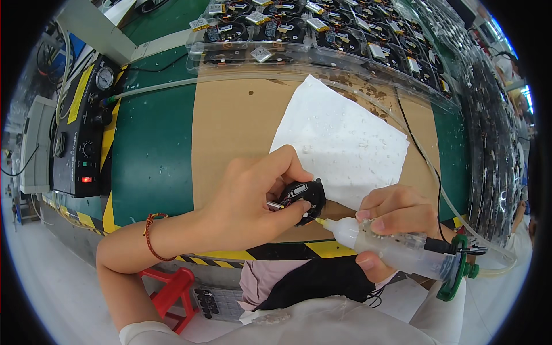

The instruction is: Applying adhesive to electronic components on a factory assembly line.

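Note:
My left hand (253, 198) pinches a small round black electronic housing (314, 193) between thumb and fingers, above the front part of the brown board. A silvery battery piece (275, 205) shows beside it, partly covered by the fingers. My right hand (402, 215) is wrapped round a clear glue-dispensing syringe (397, 247) with whitish contents and a green end cap. Its yellowish tip (322, 222) points left, at the lower edge of the housing; whether it touches cannot be told.
A white paper sheet (339, 138) with clear droplets lies on the brown cardboard (230, 126). Clear trays (287, 49) of similar housings and batteries stand at the back, stacked trays (491, 155) at right. A black dispenser box (83, 132) at left feeds an air hose (155, 87) across the table.

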`<state>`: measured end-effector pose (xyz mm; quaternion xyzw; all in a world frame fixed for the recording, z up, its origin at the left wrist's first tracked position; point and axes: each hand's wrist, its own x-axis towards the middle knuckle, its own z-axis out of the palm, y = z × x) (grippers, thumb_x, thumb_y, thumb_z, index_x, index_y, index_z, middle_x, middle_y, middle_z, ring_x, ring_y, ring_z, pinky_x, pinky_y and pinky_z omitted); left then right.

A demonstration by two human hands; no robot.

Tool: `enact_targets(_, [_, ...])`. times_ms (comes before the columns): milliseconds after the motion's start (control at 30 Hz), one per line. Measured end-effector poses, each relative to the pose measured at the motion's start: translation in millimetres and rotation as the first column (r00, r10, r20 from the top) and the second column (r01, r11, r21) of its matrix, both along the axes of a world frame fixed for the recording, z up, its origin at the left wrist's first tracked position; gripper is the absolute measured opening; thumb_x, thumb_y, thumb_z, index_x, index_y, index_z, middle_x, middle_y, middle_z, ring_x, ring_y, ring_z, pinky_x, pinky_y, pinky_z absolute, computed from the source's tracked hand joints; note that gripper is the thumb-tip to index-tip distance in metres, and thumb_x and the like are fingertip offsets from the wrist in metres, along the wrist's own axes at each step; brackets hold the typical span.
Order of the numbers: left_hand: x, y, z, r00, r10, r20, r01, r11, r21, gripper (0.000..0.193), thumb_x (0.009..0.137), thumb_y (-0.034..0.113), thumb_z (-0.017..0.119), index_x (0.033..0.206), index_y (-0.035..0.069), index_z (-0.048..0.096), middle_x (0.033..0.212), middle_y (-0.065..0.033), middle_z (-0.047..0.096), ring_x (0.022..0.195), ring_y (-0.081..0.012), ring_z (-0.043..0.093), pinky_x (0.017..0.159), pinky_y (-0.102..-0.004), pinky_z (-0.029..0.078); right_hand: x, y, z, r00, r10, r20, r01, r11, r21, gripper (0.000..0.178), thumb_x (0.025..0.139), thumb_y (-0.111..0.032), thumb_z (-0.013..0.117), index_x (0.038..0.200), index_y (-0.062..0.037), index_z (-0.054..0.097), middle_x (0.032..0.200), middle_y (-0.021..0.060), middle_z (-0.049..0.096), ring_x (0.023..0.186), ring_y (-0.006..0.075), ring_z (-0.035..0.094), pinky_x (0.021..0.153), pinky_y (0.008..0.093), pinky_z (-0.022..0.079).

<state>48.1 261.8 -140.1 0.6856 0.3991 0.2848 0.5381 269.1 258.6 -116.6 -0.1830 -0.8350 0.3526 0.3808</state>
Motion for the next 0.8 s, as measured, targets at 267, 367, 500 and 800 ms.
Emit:
enact_targets(267, [-1,-1,-1,1.000,-0.004,0.021,0.004,1.000,-0.014,0.024,0.070,-0.006,0.061,0.089,-0.002,0.045,0.064,-0.0040,0.057,0.060,-0.0024,0.052,0.047,-0.0163,0.038,0,0,-6,1.000,0.000,-0.012,0.000,1.000,0.025,0.042,0.062,-0.014,0.071,0.088,-0.0026,0.041,0.070,0.0072,0.043,0.061,0.0177,0.051,0.053,0.0271,0.048])
enact_targets(367, [4,-3,-4,0.997,0.034,0.065,-0.034,0.999,-0.012,0.023,0.069,-0.004,0.061,0.085,-0.003,0.045,0.062,-0.0066,0.056,0.054,-0.0065,0.052,0.044,-0.0204,0.037,-1,-2,-11,0.952,-0.099,-0.289,0.094,0.995,-0.029,0.041,0.061,-0.012,0.075,0.089,-0.0012,0.047,0.065,0.0083,0.049,0.051,0.0195,0.053,0.048,0.0279,0.047])
enact_targets(500, [4,-3,-4,0.994,0.053,0.093,-0.054,0.999,0.002,0.021,0.068,-0.003,0.060,0.082,-0.003,0.044,0.059,-0.0090,0.055,0.048,-0.0099,0.051,0.042,-0.0239,0.037,6,-8,2,0.972,-0.127,-0.197,0.104,0.987,-0.121,0.042,0.062,-0.018,0.074,0.087,-0.0057,0.043,0.067,0.0067,0.044,0.056,0.0181,0.051,0.052,0.0289,0.048])
enact_targets(800, [1,-1,0,0.999,0.011,0.034,-0.009,0.999,-0.033,0.023,0.070,-0.007,0.061,0.087,-0.002,0.046,0.069,-0.0047,0.058,0.064,-0.0036,0.054,0.048,-0.0165,0.038,-3,3,-18,0.956,-0.136,-0.261,0.155,0.987,0.053,0.043,0.063,-0.010,0.072,0.092,0.0005,0.042,0.067,0.0081,0.046,0.051,0.0145,0.047,0.055,0.0286,0.049])
